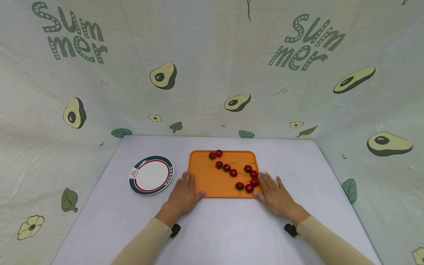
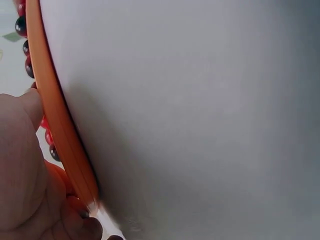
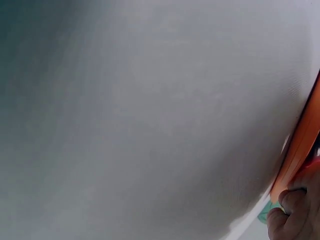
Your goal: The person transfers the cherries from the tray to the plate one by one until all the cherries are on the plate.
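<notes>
An orange tray [image 1: 212, 183] lies on the white table, bearing several dark red cherries [image 1: 233, 173] with thin stems. My left hand [image 1: 183, 195] holds its left side, fingers along the edge and thumb over the near left corner. At the opposite side, my right hand [image 1: 273, 195] holds the right edge, its thumb at the near right corner close to the cherries. The left wrist view shows the left thumb [image 2: 31, 107] against the tray's near rim [image 2: 60, 120]. In the right wrist view, the right hand's fingers [image 3: 295, 207] touch the tray corner, partly cut off.
A round white plate [image 1: 152, 175] with a green band and red ring stands left of the tray, near my left hand. The table [image 1: 225, 232] meets a hanging cloth [image 1: 205, 73] printed with avocados at the back and sides.
</notes>
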The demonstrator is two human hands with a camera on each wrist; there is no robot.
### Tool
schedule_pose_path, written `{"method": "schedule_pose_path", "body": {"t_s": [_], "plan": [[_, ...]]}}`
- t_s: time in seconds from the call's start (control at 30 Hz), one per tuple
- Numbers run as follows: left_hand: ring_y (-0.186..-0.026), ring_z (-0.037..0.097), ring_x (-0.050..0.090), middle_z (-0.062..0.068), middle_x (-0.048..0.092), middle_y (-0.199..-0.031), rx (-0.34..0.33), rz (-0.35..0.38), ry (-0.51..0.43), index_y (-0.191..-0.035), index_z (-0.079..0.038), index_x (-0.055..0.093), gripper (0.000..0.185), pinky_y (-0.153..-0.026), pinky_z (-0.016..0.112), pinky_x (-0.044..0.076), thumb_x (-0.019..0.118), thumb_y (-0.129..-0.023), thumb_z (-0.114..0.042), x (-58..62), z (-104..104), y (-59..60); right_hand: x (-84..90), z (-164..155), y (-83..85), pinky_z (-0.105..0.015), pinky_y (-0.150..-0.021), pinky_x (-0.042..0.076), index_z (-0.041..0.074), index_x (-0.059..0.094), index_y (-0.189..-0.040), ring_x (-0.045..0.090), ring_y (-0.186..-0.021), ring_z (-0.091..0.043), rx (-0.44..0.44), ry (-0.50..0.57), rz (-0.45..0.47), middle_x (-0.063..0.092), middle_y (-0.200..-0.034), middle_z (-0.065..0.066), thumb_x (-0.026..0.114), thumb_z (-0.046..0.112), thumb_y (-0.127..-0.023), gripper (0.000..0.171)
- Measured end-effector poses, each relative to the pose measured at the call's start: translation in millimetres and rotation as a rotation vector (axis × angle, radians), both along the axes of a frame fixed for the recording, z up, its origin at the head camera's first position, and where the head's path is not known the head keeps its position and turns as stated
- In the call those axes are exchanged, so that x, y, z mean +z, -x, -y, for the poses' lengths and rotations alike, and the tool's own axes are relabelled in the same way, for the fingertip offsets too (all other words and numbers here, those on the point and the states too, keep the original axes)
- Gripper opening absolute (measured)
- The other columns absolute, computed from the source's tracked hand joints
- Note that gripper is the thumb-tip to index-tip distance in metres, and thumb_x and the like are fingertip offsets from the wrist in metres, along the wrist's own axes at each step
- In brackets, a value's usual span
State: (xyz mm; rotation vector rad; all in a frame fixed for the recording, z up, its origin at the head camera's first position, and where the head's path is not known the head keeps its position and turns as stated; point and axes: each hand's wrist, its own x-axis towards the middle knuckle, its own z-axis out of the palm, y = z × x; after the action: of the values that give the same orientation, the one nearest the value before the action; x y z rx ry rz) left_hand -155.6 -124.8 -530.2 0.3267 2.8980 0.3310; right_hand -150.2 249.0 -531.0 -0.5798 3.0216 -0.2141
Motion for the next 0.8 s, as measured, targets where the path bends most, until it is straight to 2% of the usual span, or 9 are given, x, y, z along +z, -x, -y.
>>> {"method": "schedule_pose_path", "body": {"t_s": [0.23,0.57,0.8], "plan": [[-0.162,0.041,0.013,0.024,0.017,-0.174,-0.012,0.001,-0.006,-0.165,0.004,0.024,0.095,-0.129,0.057,0.019,0.050,-0.104,-0.064,-1.8,2,-5.1,0.5,-2,-6.9,-0.068,-0.126,0.012,-0.005,0.031,-0.162,0.023,-0.159,-0.043,0.014,0.005,0.015,0.029,-0.170,-0.022,0.047,0.055,-0.109,0.082],[-0.163,0.040,0.014,0.023,0.018,-0.174,-0.036,0.005,0.016,-0.166,0.002,0.023,0.098,-0.130,0.055,0.018,0.051,-0.102,-0.067,0.3,5,-2.5,-1.1,-1,-8.8,-0.067,-0.126,0.011,-0.007,0.029,-0.163,0.021,-0.160,-0.042,0.024,0.023,0.028,0.026,-0.171,-0.023,0.051,0.061,-0.105,0.092],[-0.158,0.040,0.028,0.022,0.032,-0.169,-0.040,-0.059,-0.023,-0.163,-0.001,0.036,0.084,-0.127,0.053,0.029,0.057,-0.105,-0.057,5.6,12,3.6,-0.4,0,-9.3,-0.068,-0.126,0.014,-0.008,0.031,-0.161,0.025,-0.158,-0.044,0.032,0.013,0.004,0.029,-0.169,-0.025,0.052,0.061,-0.105,0.091]]}}
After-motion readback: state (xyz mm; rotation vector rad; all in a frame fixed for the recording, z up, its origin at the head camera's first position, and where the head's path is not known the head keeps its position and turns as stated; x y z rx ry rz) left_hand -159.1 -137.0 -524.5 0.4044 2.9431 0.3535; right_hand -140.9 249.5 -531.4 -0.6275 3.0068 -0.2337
